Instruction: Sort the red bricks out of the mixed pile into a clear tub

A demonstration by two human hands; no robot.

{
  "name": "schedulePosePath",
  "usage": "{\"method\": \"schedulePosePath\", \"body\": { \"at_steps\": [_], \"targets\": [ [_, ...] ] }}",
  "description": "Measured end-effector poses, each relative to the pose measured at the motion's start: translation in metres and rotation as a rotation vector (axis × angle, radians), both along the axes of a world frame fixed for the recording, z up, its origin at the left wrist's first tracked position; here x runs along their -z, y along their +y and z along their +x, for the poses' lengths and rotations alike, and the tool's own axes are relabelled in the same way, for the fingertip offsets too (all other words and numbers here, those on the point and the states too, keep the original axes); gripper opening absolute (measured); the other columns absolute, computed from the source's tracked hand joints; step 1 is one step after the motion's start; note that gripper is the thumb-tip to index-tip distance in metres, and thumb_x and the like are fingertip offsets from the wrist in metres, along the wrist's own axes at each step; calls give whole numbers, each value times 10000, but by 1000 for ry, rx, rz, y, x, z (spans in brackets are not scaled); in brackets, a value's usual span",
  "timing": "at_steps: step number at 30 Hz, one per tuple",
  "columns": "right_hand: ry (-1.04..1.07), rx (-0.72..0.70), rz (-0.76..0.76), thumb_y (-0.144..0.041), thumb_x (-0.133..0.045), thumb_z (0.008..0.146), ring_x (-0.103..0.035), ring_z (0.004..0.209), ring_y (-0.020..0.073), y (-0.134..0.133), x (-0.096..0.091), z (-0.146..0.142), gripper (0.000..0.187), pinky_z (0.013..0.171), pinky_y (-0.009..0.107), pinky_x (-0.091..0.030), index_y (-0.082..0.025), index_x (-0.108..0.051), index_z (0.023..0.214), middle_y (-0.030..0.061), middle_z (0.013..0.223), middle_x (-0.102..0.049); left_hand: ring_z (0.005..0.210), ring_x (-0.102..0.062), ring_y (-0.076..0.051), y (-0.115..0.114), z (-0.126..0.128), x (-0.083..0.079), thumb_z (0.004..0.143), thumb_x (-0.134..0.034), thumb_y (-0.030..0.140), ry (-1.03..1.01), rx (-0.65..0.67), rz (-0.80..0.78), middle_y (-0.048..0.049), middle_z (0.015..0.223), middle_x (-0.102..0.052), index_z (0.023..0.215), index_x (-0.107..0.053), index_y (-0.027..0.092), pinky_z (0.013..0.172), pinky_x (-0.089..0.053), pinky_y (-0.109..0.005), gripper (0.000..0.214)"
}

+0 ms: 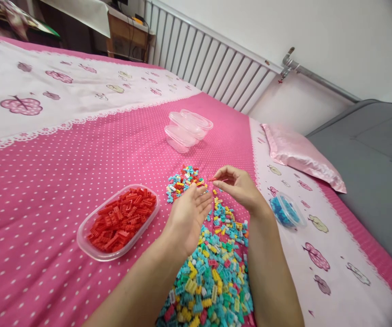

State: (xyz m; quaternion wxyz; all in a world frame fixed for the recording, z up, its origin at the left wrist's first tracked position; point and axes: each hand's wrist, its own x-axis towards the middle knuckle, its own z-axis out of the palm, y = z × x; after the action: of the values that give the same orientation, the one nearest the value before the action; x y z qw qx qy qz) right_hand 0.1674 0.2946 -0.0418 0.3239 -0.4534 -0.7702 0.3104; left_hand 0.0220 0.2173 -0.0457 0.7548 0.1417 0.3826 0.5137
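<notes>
My right hand [234, 184] pinches a small red toy brick [212, 179] between thumb and fingertips. Close by on its left, my left hand [191, 218] is turned palm inward with its fingers stretched out. No brick shows in that palm. Beneath and in front of my hands lies a large spread of mixed toy bricks [212, 277], mostly turquoise, yellow and green. A smaller heap of mixed bricks [182, 181], with many red ones, sits just beyond my left hand. To the left, a clear plastic tub [84, 245] is filled with red bricks [124, 218].
Several clear plastic tubs [187, 129] are grouped farther back on the pink dotted bedsheet [62, 181]. At the right stands a lidded tub of blue bricks [286, 211]. A pink pillow [301, 156] lies by the grey headboard [373, 159]. Metal bed rails [209, 54] line the far side.
</notes>
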Motion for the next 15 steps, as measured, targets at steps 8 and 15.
{"method": "schedulePosePath", "body": {
  "at_steps": [8,15],
  "targets": [
    [87,-88,-40,-315,-632,743,-606,841,155,-12,-9,-8,207,757,297,-507,-203,-610,915,48,935,-642,998,-589,-195,3,-4,-6,901,-305,330,-288,-142,-188,-198,1148,-555,1184,-461,39,889,-477,-289,435],
    [-162,18,65,-161,-548,755,-625,768,149,7,20,-18,160,711,294,-496,-184,-651,876,40,866,-682,818,-604,-143,-1,-4,-10,880,-323,231,-208,-247,-192,-136,926,-596,982,-549,76,820,-500,-258,291]
  ]
}}
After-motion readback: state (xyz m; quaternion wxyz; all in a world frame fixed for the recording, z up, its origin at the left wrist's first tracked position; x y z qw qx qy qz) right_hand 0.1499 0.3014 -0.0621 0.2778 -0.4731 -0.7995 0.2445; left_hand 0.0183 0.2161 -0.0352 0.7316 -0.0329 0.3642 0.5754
